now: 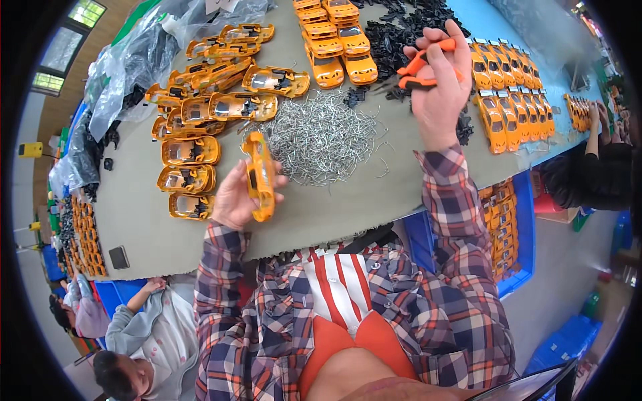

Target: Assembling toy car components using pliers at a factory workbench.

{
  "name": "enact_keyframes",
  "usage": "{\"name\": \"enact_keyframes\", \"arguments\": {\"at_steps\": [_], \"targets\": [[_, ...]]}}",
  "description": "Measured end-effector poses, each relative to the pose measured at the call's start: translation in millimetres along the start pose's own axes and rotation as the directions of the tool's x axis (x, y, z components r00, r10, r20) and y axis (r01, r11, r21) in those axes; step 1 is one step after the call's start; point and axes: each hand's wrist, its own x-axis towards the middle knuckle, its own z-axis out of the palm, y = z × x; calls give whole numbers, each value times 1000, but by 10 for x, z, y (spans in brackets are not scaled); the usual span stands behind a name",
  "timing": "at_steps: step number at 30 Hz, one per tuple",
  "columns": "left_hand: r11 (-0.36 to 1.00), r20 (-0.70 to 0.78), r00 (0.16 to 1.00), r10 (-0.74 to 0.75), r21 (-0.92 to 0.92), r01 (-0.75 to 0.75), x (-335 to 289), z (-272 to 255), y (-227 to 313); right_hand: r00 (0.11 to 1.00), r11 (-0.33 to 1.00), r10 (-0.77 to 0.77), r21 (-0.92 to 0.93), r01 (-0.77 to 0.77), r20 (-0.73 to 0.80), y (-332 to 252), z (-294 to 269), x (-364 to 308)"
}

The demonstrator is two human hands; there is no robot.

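Grey-beige work table [328, 217], cloth-like cover, frayed near edge; blue surface [491, 30] farther right. Toy car shell [261, 175] is up in my left hand [233, 195], over the near part of the table, just to the left of the wire pile [328, 137]. Shell is glossy orange-yellow, long, rounded, tipped onto its side, dark patch along the middle; can't tell if window or gap.

Left fingers closed around the shell, thumb on one side, fingertips showing past the other. Right hand [438, 100] is raised near the black parts, fingers curled loosely round the orange-handled tool [420, 65]; its handles stand apart, working end too blurred to read.

Materials: wire pile is thin, shiny, silvery bent bits, tangled in a low round mound. Black parts [408, 30] look like small jagged plastic, heaped. Upturned shells [190, 152] to my left, hollow, clear and dark pieces inside, stacked unevenly. Upright cars [324, 67] beyond the wire, smooth-roofed, in two columns. More orange cars [511, 120] lined up on the right. Crinkled clear plastic bag [144, 57], far left.
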Motion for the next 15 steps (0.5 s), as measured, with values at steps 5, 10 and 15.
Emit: {"name": "enact_keyframes", "arguments": {"at_steps": [5, 10, 15], "targets": [[959, 80, 997, 11, -282, 12, -18, -207, -207, 996, 1000, -3, -31, 1, -90, 233, 32, -15], [980, 209, 978, 12, -199, 30, 196, -217, -296, 999, 999, 21, -48, -23, -35, 377, -53, -56], [999, 212, 977, 5, -40, 3, 223, -213, -352, 957, 998, 59, -5, -60, 286, 356, -144, 165]]}}
